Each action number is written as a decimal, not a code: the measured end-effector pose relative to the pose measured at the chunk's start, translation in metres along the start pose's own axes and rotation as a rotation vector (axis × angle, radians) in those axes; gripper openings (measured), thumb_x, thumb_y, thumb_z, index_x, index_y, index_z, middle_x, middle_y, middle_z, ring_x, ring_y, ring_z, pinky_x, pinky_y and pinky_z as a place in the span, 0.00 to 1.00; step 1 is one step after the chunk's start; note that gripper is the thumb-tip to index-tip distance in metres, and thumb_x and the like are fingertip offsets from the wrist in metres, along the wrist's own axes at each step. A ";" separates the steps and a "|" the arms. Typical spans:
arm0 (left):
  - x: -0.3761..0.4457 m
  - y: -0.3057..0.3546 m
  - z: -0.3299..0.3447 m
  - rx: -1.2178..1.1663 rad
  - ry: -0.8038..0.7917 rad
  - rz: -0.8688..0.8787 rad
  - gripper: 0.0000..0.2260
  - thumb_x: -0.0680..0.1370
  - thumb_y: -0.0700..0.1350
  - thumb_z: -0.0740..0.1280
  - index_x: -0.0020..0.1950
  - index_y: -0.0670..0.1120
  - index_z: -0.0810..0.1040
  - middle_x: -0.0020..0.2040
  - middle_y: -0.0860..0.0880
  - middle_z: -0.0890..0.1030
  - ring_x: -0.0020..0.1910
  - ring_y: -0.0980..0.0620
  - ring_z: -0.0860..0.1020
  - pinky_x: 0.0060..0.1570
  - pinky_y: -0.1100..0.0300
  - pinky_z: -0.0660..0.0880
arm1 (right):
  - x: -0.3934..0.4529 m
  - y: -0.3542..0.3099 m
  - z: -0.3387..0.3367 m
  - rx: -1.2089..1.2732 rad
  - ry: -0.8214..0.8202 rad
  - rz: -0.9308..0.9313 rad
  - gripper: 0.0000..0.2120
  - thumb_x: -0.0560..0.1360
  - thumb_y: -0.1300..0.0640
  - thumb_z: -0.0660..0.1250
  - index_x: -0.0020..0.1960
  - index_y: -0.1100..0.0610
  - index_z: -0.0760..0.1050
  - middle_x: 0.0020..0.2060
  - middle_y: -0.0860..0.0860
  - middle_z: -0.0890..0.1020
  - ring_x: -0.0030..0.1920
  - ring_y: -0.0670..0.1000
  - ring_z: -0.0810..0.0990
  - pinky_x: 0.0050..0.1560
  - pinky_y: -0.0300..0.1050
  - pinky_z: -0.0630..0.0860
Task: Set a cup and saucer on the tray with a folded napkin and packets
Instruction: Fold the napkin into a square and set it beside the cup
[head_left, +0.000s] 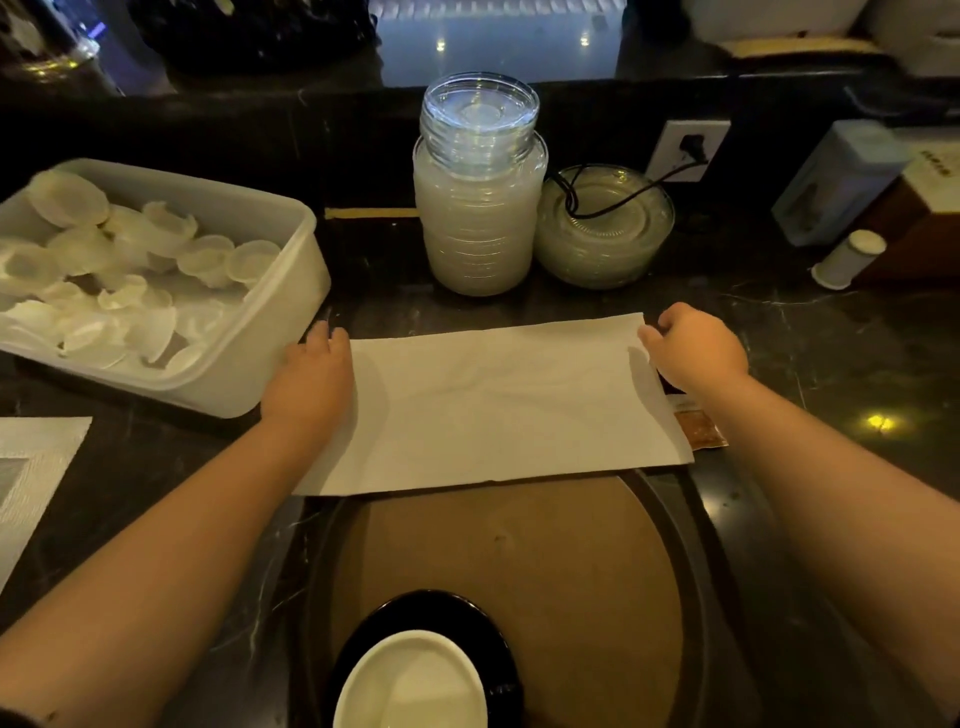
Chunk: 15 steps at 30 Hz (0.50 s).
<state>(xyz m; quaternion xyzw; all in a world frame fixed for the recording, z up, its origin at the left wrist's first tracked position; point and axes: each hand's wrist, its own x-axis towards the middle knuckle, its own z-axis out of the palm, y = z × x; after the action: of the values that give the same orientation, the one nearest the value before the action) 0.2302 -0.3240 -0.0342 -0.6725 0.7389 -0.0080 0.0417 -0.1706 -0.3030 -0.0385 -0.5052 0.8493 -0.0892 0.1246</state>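
A white napkin (493, 405) lies flat as a wide rectangle on the dark counter, its near edge overlapping the far rim of a round tray (519, 561) with a brown inner surface. My left hand (311, 374) rests on the napkin's left end. My right hand (691, 348) pinches the far right corner. On the near part of the tray a white cup (410, 680) sits on a black saucer (467, 618). A brown packet (698, 428) peeks out from under the napkin's right end, beside my right forearm.
A white plastic bin (260, 332) of small translucent cups stands at the left. Behind the napkin rise a tall stack of glass dishes (478, 208) and a lower stack (605, 228) with a black cord across it. A woven placemat (31, 467) lies far left.
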 end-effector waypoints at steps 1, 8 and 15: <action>-0.007 0.000 0.004 -0.094 -0.001 0.023 0.25 0.80 0.45 0.63 0.75 0.43 0.60 0.75 0.42 0.62 0.68 0.41 0.69 0.61 0.46 0.73 | -0.006 0.007 -0.001 -0.014 -0.005 -0.007 0.18 0.79 0.43 0.63 0.60 0.55 0.74 0.46 0.54 0.81 0.42 0.53 0.79 0.39 0.50 0.76; -0.032 -0.009 0.038 -0.112 -0.281 0.218 0.32 0.80 0.63 0.43 0.79 0.47 0.46 0.80 0.47 0.44 0.77 0.46 0.43 0.74 0.47 0.45 | -0.044 0.019 -0.003 -0.001 -0.370 0.045 0.18 0.77 0.41 0.64 0.44 0.56 0.73 0.36 0.54 0.77 0.36 0.55 0.79 0.26 0.44 0.70; -0.028 -0.010 0.043 -0.080 -0.288 0.219 0.33 0.79 0.64 0.40 0.79 0.48 0.44 0.79 0.47 0.42 0.77 0.45 0.40 0.74 0.46 0.44 | -0.039 0.005 -0.019 0.144 -0.451 0.239 0.21 0.76 0.44 0.67 0.55 0.62 0.73 0.43 0.57 0.78 0.40 0.57 0.79 0.30 0.47 0.71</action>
<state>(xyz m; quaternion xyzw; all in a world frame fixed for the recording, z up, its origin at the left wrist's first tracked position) 0.2457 -0.2952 -0.0746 -0.5831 0.7940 0.1222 0.1209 -0.1628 -0.2657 -0.0168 -0.3982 0.8451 -0.0193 0.3560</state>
